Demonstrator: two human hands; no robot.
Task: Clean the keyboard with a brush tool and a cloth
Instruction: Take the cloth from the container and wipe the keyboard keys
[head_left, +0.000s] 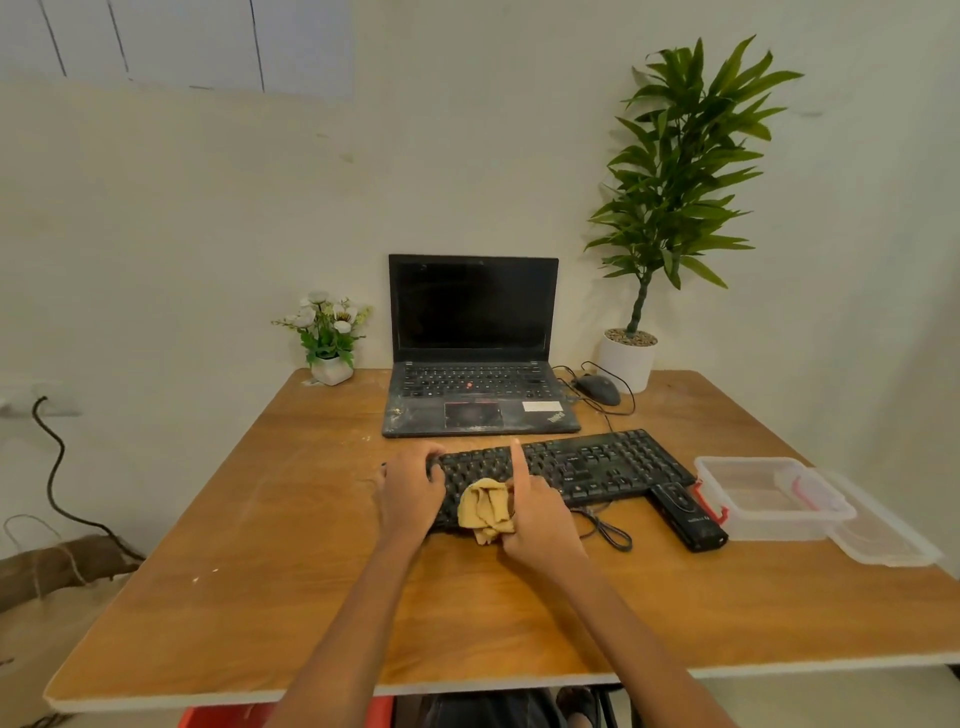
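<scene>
A black keyboard (597, 462) lies across the middle of the wooden table (260, 545). My left hand (410, 491) grips its left end, fingers curled over the keys. My right hand (540, 514) holds a crumpled yellow cloth (485, 509) against the keyboard's left half, with the index finger stretched out straight above the keys. A black brush tool (685, 514) with a red part lies on the table by the keyboard's right front corner.
A dusty open laptop (475, 364) stands behind the keyboard, with a wired mouse (597, 388) to its right. A clear plastic box (769, 496) and its lid (883, 530) sit at the right. A small flower pot (330, 338) and a tall potted plant (631, 358) stand at the back.
</scene>
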